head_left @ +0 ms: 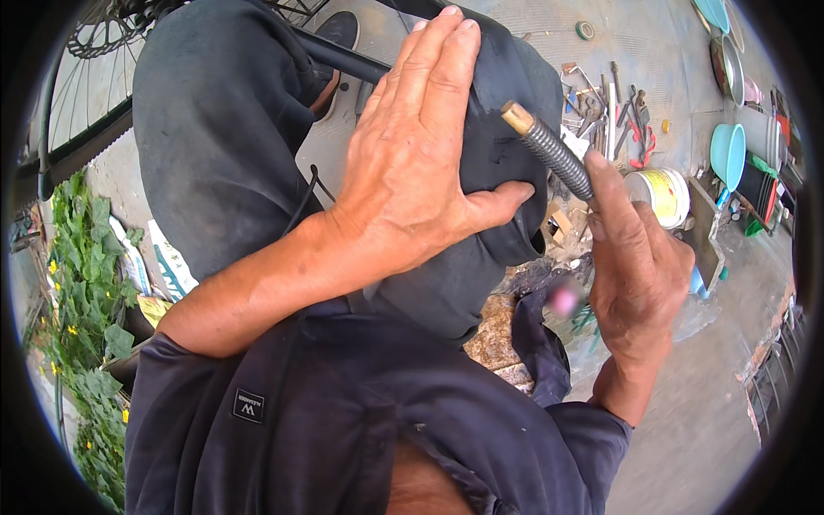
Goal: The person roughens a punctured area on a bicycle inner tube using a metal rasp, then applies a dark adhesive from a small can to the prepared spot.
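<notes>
My left hand [416, 150] lies flat with its fingers stretched over my dark-trousered knee. A black rubbery strip [339, 56], like a flattened tube, runs in from the upper left and passes under its fingers. How far the strip goes beneath the palm is hidden. To the right, my right hand [631, 257] is closed round a short rod [554, 153] with a ridged, coil-like dark shaft and a blunt tan end. The rod tilts up and left, its tan end near the knee and apart from the left hand. Its lower end is hidden in the fist.
At the upper left is a bicycle wheel [90, 112] with its chainring. Loose hand tools [614, 112] lie on the ground at the right, near a white bucket [659, 196] and a turquoise basin [728, 153]. A roll of tape [584, 31] lies farther off. Leafy plants [86, 283] grow along the left.
</notes>
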{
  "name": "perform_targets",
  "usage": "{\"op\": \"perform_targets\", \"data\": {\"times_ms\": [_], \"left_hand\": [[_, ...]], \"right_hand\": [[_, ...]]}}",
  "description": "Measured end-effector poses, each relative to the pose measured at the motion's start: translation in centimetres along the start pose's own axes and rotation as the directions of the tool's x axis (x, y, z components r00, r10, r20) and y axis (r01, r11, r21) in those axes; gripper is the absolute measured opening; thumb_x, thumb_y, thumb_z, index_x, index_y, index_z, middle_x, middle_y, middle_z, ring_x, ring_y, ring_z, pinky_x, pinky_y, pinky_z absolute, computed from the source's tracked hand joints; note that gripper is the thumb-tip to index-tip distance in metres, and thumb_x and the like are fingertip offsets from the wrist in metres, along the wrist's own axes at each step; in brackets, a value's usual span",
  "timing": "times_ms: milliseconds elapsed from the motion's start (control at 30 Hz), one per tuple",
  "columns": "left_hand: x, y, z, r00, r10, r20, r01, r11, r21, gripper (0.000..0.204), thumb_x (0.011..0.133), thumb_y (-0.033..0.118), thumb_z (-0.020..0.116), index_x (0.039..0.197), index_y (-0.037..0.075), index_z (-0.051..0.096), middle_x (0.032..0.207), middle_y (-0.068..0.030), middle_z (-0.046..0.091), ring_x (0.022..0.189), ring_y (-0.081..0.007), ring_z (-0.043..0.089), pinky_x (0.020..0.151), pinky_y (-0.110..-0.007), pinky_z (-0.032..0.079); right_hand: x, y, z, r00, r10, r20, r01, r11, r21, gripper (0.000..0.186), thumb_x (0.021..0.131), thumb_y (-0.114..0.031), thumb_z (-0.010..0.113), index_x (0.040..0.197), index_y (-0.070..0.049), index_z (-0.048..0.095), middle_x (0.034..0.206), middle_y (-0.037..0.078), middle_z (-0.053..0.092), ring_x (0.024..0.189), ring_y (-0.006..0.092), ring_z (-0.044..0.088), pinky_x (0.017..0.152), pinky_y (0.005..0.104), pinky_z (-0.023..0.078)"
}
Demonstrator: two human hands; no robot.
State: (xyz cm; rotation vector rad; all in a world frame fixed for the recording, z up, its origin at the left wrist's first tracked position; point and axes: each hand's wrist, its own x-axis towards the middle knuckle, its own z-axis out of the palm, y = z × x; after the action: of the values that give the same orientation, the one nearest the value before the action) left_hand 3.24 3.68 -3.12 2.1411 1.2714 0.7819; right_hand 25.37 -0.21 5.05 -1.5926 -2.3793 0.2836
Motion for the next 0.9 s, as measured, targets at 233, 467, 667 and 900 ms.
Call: {"op": "perform_targets", "data": {"times_ms": [233, 467, 667, 900], "left_hand": [[-0.5, -0.8, 1.0, 0.999, 0.003, -0.051, -0.003, 1.0, 0.001, 0.118, 0.065, 0.026, 0.093, 0.158, -0.001, 0.025, 0.16, -0.024, 0.033, 0.148, -0.0406, 0.036, 0.119, -0.046, 0.037], [0.0, 0.2, 0.4, 0.997, 0.047, -0.055, -0.047, 0.999, 0.013, 0.118, 0.065, 0.025, 0.093, 0.158, -0.002, 0.025, 0.161, -0.024, 0.033, 0.147, -0.0405, 0.037, 0.118, -0.046, 0.038], [0.6, 0.6, -0.4, 0.997, -0.079, 0.023, 0.08, 0.996, -0.044, 0.118, 0.066, 0.026, 0.092, 0.158, -0.001, 0.025, 0.161, -0.0239, 0.033, 0.147, -0.0408, 0.037, 0.118, -0.046, 0.038], [0.3, -0.2, 0.5, 0.996, 0.041, -0.074, -0.043, 0.999, -0.033, 0.117, 0.066, 0.026, 0.093, 0.158, -0.002, 0.025, 0.16, -0.0244, 0.033, 0.147, -0.0407, 0.037, 0.119, -0.046, 0.037]], "right_hand": [[-1.0, 1.6, -0.5, 0.999, 0.038, 0.001, -0.038, 0.999, 0.004, 0.066, 0.074, 0.005, 0.075, 0.136, -0.014, 0.069, 0.066, 0.005, 0.044, 0.051, 0.0201, 0.049, 0.048, 0.0365, 0.041], [-1.1, 1.6, -0.1, 0.996, 0.061, 0.058, -0.064, 0.997, 0.038, 0.061, 0.076, 0.006, 0.075, 0.134, -0.013, 0.07, 0.065, 0.006, 0.044, 0.051, 0.0209, 0.048, 0.049, 0.0363, 0.041], [-0.2, 0.6, -0.9, 0.989, 0.055, 0.139, -0.056, 0.998, 0.002, 0.053, 0.086, 0.01, 0.068, 0.137, -0.004, 0.065, 0.084, 0.014, 0.067, 0.066, 0.0234, 0.064, 0.064, 0.0317, 0.051], [-0.5, 0.9, -0.7, 0.995, 0.064, 0.082, -0.066, 0.997, 0.026, 0.058, 0.082, 0.011, 0.07, 0.137, -0.008, 0.066, 0.074, 0.012, 0.058, 0.059, 0.0226, 0.056, 0.058, 0.0328, 0.047]]}}
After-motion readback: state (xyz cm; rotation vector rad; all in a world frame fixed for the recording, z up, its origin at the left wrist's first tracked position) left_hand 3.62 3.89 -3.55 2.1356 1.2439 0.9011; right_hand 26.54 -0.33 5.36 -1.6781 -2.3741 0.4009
